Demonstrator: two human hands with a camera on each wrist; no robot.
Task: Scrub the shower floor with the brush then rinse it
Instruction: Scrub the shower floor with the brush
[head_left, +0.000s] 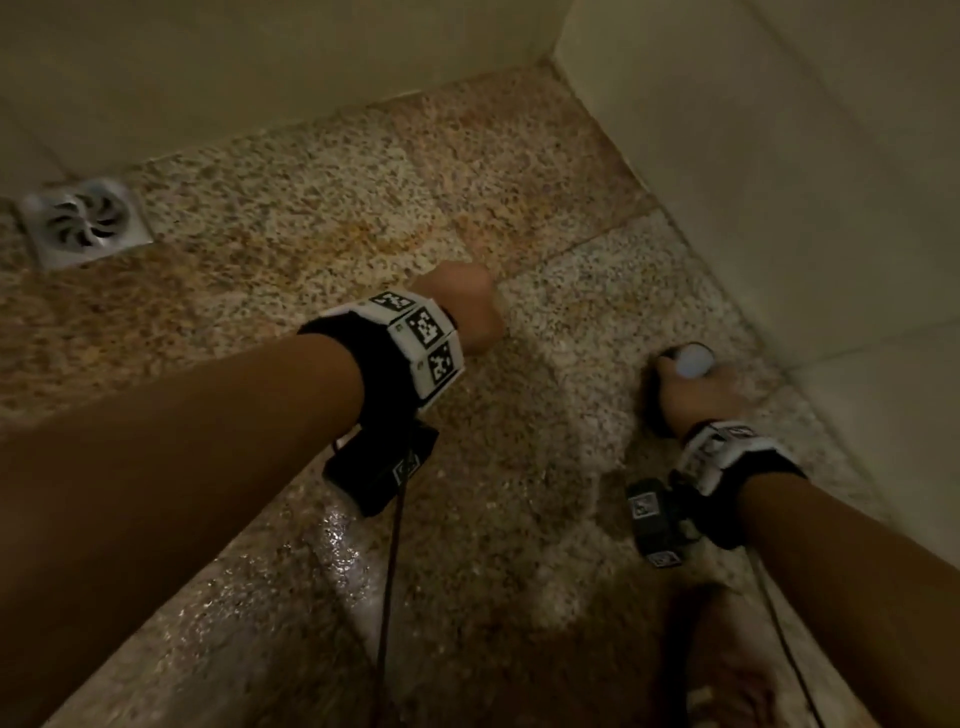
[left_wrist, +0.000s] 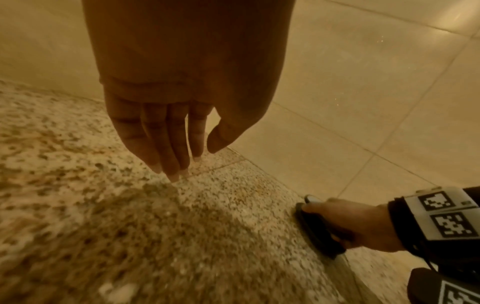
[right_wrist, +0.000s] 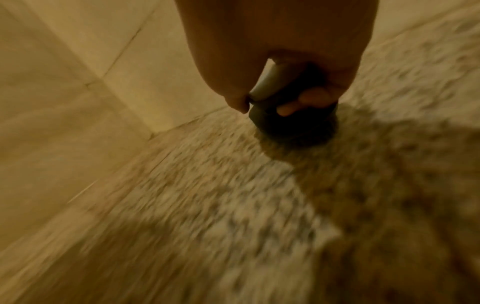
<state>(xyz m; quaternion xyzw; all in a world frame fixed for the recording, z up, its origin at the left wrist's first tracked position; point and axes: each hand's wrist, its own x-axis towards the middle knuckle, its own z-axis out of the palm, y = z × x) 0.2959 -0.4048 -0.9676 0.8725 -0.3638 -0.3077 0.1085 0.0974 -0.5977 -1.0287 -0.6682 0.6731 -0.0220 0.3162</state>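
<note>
Two hands: right hand (head_left: 698, 397) fingers curled round the brush (right_wrist: 293, 123) on the floor (head_left: 322, 218); left hand (left_wrist: 166, 131) fingers straight, empty

Left hand (left_wrist: 166, 127) hangs over the speckled shower floor (left_wrist: 78, 164), fingers (left_wrist: 153, 144) straight, pointing down, holding nothing. Lower right, right hand (left_wrist: 355, 224) grips a dark brush (left_wrist: 315, 236) on the floor beside the tiled wall (left_wrist: 363, 102).

Bare forearms, black wristbands (head_left: 358, 364) with white tag-printed blocks (head_left: 426, 338), black camera pods (head_left: 382, 470), thin dangling cables (head_left: 389, 587).
</note>
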